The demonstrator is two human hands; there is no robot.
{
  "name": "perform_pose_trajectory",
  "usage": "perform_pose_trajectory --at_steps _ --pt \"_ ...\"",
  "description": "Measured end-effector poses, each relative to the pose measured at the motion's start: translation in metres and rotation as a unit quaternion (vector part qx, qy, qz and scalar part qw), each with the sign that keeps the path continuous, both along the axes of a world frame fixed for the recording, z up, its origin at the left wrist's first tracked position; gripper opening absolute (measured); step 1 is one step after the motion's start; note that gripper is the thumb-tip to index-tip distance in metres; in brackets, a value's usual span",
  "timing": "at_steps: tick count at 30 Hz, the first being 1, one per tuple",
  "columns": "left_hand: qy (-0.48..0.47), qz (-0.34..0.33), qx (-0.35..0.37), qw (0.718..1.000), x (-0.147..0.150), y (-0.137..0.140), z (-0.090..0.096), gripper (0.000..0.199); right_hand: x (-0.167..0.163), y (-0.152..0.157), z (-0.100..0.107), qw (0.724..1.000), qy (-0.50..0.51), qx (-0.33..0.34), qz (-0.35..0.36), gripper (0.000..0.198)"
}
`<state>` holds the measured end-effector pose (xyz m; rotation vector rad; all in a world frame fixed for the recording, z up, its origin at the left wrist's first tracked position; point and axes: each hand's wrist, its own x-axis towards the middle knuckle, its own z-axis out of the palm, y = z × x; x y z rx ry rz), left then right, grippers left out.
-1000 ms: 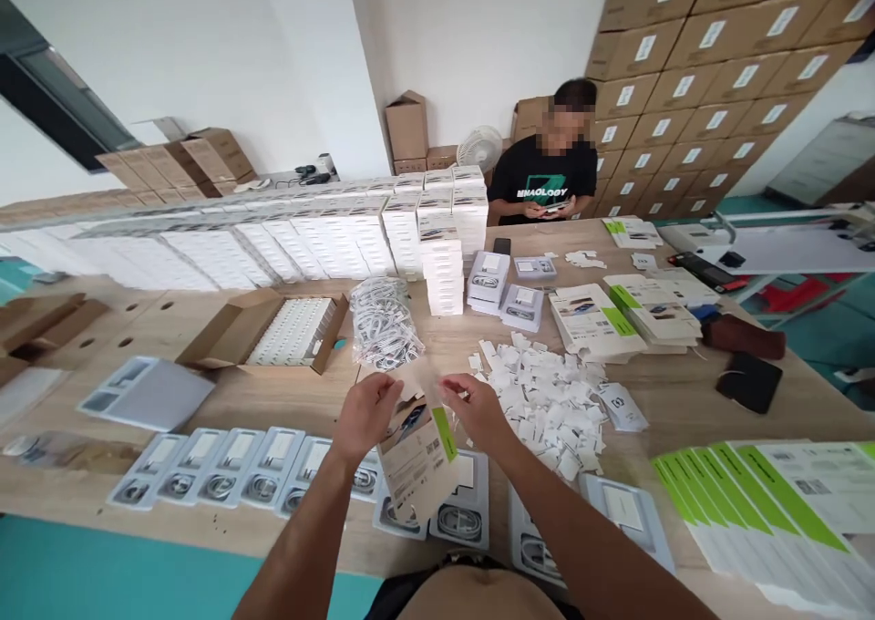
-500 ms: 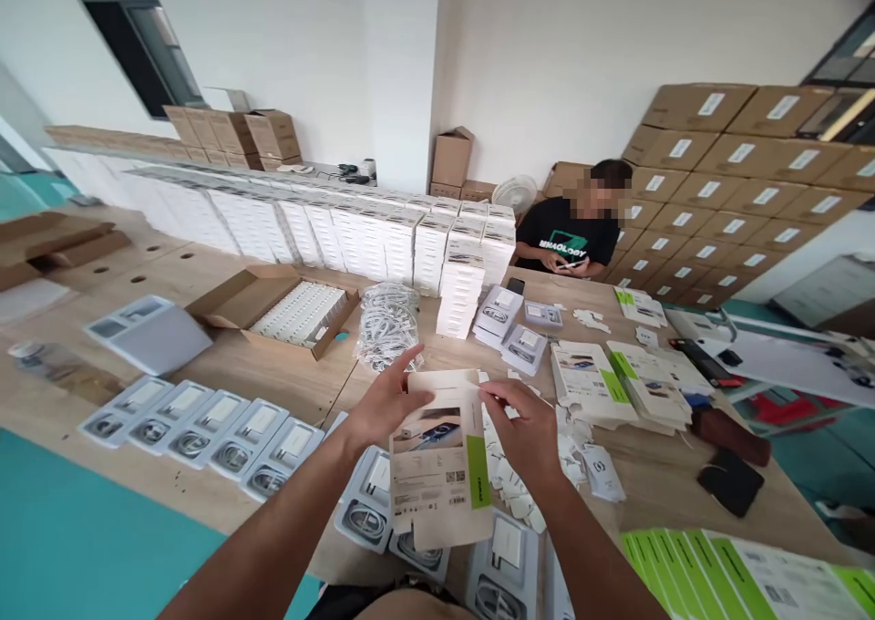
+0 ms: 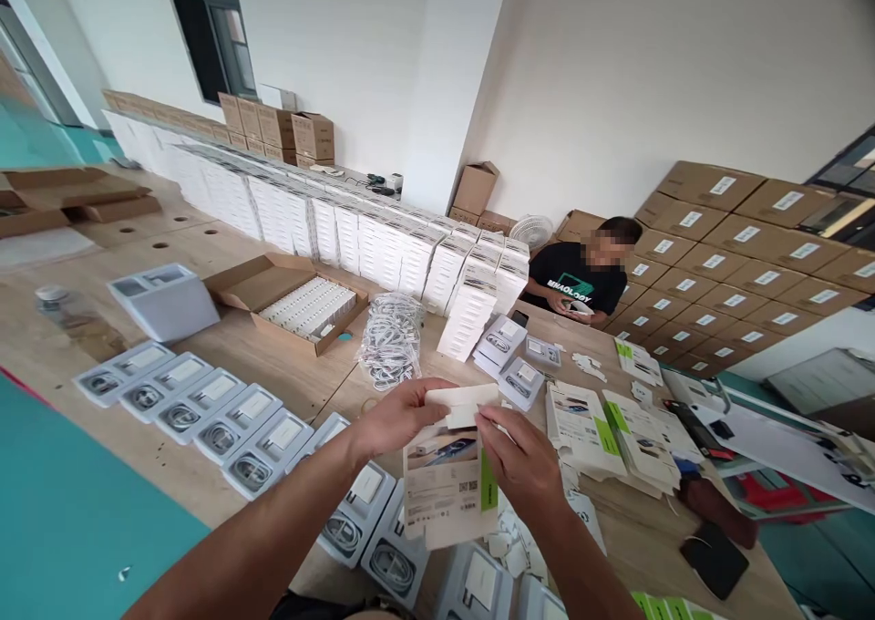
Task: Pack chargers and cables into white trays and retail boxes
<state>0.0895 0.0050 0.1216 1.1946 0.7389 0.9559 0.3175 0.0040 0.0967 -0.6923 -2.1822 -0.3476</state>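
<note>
A flat printed packaging box [image 3: 441,488], white with a green strip and a picture of a device, hangs upright between both hands. My left hand [image 3: 400,419] is closed on its upper left edge, thumb on the front face. At the upper right, my right hand [image 3: 520,456] pinches a small white flap [image 3: 465,416] that lies across the box near its top. Under and beside the box are grey trays [image 3: 391,547] with a coiled white cable and a white block in each. White paper scraps [image 3: 516,547] lie behind my right wrist.
More filled trays [image 3: 252,451] run in a row to the left. Beyond stand a bag of cables [image 3: 391,339], an open carton [image 3: 307,315] of white blocks and stacked white boxes [image 3: 468,315]. Flat printed boxes [image 3: 584,428] lie right. A co-worker [image 3: 581,273] sits across the table.
The white flap now lies bent across the upper part of the box, with my right fingers on it. The view has shifted and tilted. The co-worker's hands have moved slightly.
</note>
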Motion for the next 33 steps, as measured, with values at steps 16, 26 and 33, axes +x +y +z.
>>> perform_pose_trajectory --at_steps 16,26,33 --pt "0.037 0.027 0.057 0.997 0.009 -0.006 -0.006 0.038 -0.011 -0.006 0.012 0.999 0.027 -0.024 -0.006 0.038" --pt "0.086 0.035 0.079 0.993 0.009 -0.007 -0.008 0.031 0.007 0.000 0.036 0.945 0.104 -0.309 -0.036 0.042" --pt "0.149 0.061 0.122 0.979 0.013 -0.009 -0.009 0.030 0.012 0.004 0.032 0.923 0.114 -0.366 -0.033 0.032"
